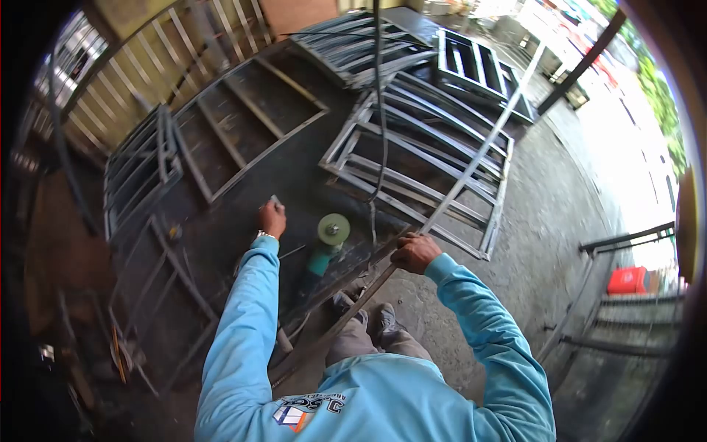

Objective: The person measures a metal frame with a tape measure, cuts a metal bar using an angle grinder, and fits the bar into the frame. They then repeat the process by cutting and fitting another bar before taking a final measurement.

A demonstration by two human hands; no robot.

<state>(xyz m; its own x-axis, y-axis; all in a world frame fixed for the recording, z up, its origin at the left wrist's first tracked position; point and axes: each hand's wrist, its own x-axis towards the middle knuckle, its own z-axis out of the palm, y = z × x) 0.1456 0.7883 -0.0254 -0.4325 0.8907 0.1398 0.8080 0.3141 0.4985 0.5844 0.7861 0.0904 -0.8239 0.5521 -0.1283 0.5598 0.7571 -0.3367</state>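
A dark worktable (294,177) fills the workshop's middle, with slatted metal frames (163,144) at its left. Next comes the left hand (272,219), fingers curled, something small and pale (275,199) at their tips — whether pinched, I cannot tell. An angle grinder (329,239) lies disc-up between the hands. The right hand (415,253) closes over a long metal bar (471,166), which slants across the table's near edge and the stacked frames (423,163). A firm, level grip would steady the bar best — away from that disc. The near edge looks tight; the concrete floor (537,214) rightward gives more room.
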